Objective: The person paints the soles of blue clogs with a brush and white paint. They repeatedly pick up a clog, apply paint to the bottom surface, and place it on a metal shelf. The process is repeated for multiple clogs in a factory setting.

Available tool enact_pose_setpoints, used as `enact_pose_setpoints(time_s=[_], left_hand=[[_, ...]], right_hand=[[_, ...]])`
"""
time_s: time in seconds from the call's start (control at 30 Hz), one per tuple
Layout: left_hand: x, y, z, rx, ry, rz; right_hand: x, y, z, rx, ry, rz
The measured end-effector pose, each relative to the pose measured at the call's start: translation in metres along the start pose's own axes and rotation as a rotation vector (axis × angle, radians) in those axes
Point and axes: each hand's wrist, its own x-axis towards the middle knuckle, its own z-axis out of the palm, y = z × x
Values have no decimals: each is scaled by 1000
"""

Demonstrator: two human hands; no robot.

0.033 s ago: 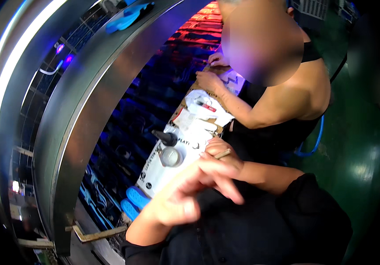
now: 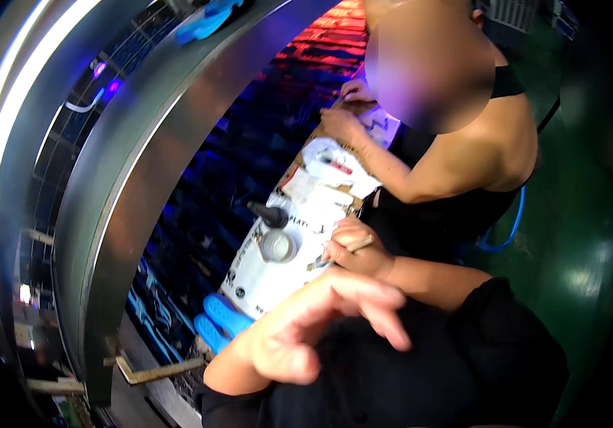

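My left hand (image 2: pixel 321 317) is raised in front of my body, fingers apart and slightly blurred, holding nothing. Just beyond it, my right hand (image 2: pixel 360 250) grips a thin brush (image 2: pixel 361 244) with a pale wooden handle; its tip points down-left at the white printed sheet (image 2: pixel 246 274). On that sheet, left of the brush, sits a small clear cup (image 2: pixel 278 245) with pale content. A black bottle (image 2: pixel 269 214) with a tapered nozzle lies tilted beside the cup.
White cloths (image 2: pixel 324 165) lie farther along the cardboard-edged worktop. A co-worker's hands (image 2: pixel 346 118) rest at its far end. Blue soles (image 2: pixel 217 324) lie at the near left, by the dark slatted conveyor (image 2: pixel 207 192). A curved metal housing (image 2: pixel 125 207) rises on the left.
My left hand's fingers have shifted slightly right. The brush tip, hidden before, now shows beside my right hand. The whole view has moved a little.
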Motion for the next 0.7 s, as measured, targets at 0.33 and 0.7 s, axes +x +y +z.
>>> enact_pose_setpoints(time_s=[0.33,0.7], left_hand=[[-43,36,31,-172,-319,380],[-124,46,37,-87,-234,542]], right_hand=[[-8,-31,5,16,-73,111],[-6,-54,56,113,-256,143]])
